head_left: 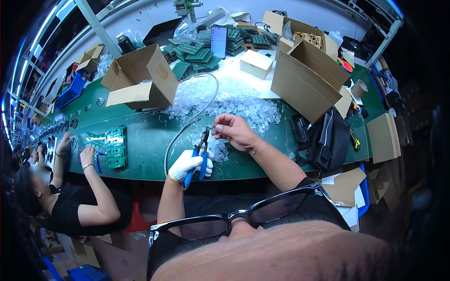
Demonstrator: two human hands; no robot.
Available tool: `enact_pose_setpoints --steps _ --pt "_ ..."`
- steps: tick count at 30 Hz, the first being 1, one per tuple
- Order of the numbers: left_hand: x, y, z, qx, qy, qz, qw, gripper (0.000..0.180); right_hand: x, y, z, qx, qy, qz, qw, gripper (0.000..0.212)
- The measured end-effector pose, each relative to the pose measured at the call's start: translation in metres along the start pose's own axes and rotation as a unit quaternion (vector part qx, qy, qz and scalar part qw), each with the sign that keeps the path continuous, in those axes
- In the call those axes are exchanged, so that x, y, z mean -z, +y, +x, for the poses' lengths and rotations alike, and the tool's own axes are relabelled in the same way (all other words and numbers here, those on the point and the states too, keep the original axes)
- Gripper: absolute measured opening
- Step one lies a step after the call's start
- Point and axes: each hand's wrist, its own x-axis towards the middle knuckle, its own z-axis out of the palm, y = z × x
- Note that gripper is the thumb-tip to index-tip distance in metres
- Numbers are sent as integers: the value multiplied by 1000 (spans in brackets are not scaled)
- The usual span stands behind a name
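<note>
My left hand, in a white glove, is closed round the blue handles of a pair of cutting pliers. The dark jaws point away from me, beside the fingertips of my right hand. That hand is bare, with thumb and forefinger pinched together; whatever lies between them is too small to make out. Just beyond both hands spreads a large heap of small clear plastic pieces. A smaller group of clear pieces lies between my hands on the green tabletop.
Open cardboard boxes flank the heap. Behind it are stacked green circuit boards, an upright phone and a white box. A grey hose curves past my left hand. A black bag lies right; a co-worker sits left.
</note>
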Motion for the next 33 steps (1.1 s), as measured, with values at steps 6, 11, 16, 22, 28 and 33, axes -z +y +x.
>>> enact_pose_setpoints --steps 6,11,16,22,28,33 --pt "-4 2 0 2 4 4 1000 68 -4 5 1 63 34 -48 996 38" --pt "-5 3 0 5 11 10 1000 61 -11 7 0 92 63 -119 987 46" --pt "-15 10 -3 24 38 21 999 54 -19 2 -7 106 97 -189 971 51" --pt "-25 15 -2 47 97 95 990 41 -24 -2 -12 124 127 -261 949 52" --pt "-20 9 0 17 106 74 992 41 -18 -1 -7 118 133 -284 942 53" --pt "4 -4 -2 -57 11 -101 993 59 -9 -8 -5 78 79 -500 859 40"
